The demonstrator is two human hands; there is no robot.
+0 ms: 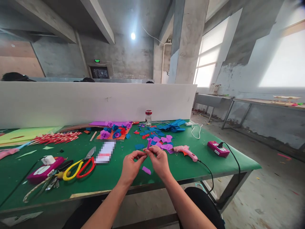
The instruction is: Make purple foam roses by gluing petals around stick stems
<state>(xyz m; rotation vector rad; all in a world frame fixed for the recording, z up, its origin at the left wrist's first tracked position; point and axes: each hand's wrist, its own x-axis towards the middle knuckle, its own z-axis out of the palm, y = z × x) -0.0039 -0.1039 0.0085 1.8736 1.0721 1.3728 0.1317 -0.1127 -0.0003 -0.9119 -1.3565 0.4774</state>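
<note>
My left hand (130, 166) and my right hand (159, 161) meet above the green table (107, 178), fingers pinched together. Between them they hold a small purple foam piece (149, 143) that sticks up from the fingertips. A loose purple foam scrap (146, 170) lies on the table just under my hands. Cut purple petals (164, 143) and blue foam scraps (152, 131) lie spread behind my hands. A pink glue gun (185, 151) rests to the right of my right hand, its nozzle pointing left.
Yellow and red scissors (78, 167) lie at left beside a pink box (44, 171). Finished foam roses (114, 130), a small glass jar (148, 117) and a white partition (95, 101) stand further back. A pink power strip (218, 149) sits at the right edge.
</note>
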